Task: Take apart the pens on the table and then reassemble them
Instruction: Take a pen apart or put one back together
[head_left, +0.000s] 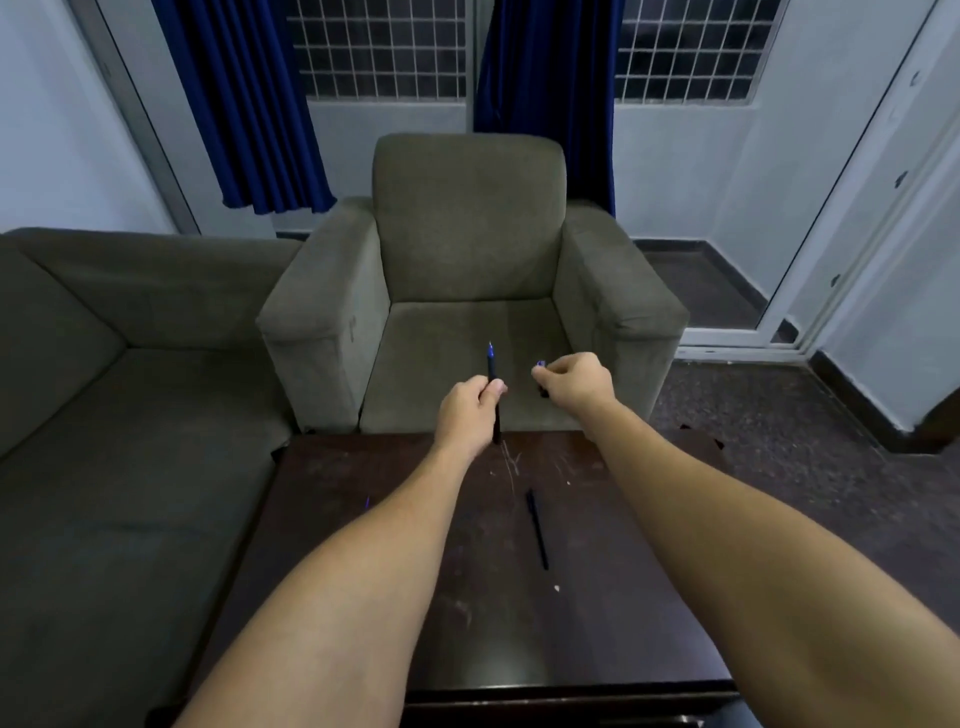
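Above the far edge of the table (317, 499), our left hand (470, 410) grips the pen (491, 365) mid-barrel, probably light, stiff, slick; our right hand (574, 379) pinches its small piece (540, 365).

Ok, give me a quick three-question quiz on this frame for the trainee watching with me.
1. True or false: the left hand holds a pen with its tip pointing up.
2. What does the right hand pinch? A) a small pen piece B) a spring C) nothing
3. Where does the second pen lie?
Key: 1 true; 2 A; 3 on the dark table, between the forearms.
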